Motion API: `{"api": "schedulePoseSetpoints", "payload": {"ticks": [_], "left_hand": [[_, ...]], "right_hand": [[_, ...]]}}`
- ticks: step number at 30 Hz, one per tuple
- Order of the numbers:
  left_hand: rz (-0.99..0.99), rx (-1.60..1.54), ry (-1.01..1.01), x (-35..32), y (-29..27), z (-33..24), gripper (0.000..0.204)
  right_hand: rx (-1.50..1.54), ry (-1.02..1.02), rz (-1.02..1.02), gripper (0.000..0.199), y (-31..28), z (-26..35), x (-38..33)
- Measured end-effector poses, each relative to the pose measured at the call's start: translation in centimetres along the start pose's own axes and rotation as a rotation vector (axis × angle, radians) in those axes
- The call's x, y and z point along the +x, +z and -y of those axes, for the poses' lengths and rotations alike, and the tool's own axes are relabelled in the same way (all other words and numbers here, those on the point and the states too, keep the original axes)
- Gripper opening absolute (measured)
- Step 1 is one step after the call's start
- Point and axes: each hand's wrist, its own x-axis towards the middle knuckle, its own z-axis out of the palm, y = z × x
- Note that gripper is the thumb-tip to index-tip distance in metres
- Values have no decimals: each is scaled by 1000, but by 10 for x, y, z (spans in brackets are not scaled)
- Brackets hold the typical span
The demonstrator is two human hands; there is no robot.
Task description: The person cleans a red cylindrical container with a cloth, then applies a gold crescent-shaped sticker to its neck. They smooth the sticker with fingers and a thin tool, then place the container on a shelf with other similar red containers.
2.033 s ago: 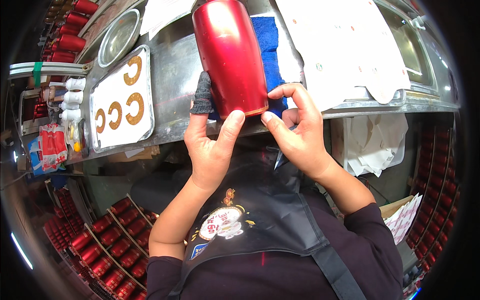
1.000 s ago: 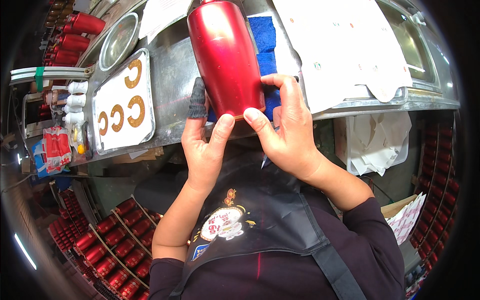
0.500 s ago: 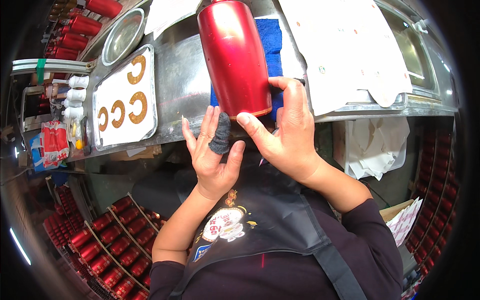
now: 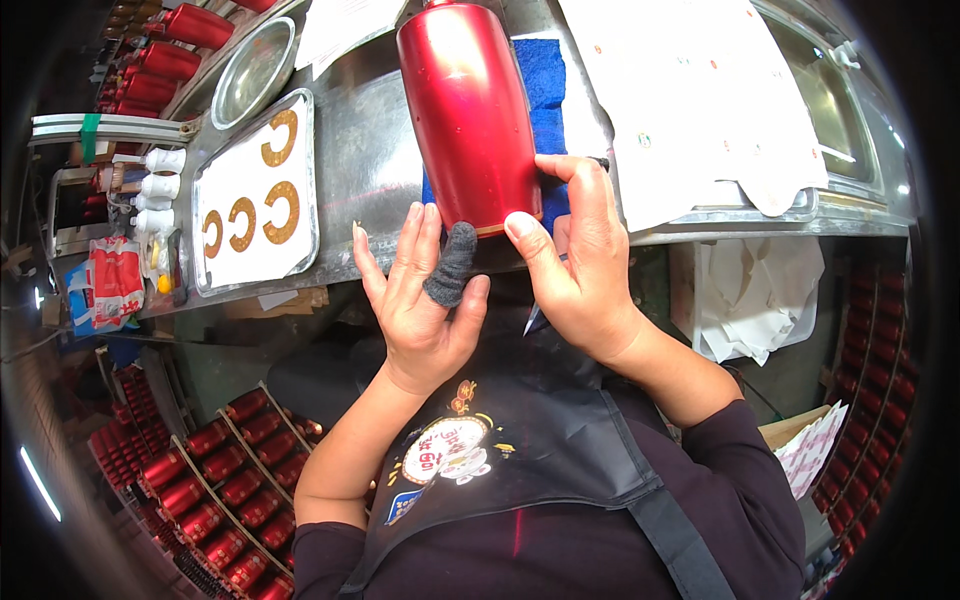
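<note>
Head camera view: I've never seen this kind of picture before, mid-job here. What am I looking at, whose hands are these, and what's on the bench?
This picture comes from a fisheye camera on a person's head, looking down, so straight edges bend near the rim. No machine: both hands are the person's own bare hands. The right hand grips the lower end of a glossy red metal bottle, which lies over a blue cloth pad on the steel bench. The left hand is open just below the bottle, palm up, with a grey knitted finger cover on one finger. Left of it sits a white tray of gold C-shaped pieces. White paper sheets lie to the right. Racks of similar red bottles stand below.
</note>
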Motion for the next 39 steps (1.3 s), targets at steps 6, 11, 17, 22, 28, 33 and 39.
{"api": "schedulePoseSetpoints", "payload": {"ticks": [6,11,17,22,28,33,39], "left_hand": [[15,71,18,2,-4,-1,34],[27,106,28,4,-7,0,34],[53,152,64,10,-12,-1,32],[77,183,193,25,-19,-3,41],[97,251,235,43,-22,-11,34],[77,255,318,57,-14,-14,24],[126,176,282,40,-20,-16,13]], "right_hand": [[151,59,-3,35,-1,-3,2],[83,0,-27,33,0,-2,2],[55,-9,-21,36,3,-4,1],[108,-12,-20,35,5,-11,1],[370,93,80,35,0,-17,1],[449,200,138,39,-13,-15,-4],[277,81,15,34,-23,-3,-7]]}}
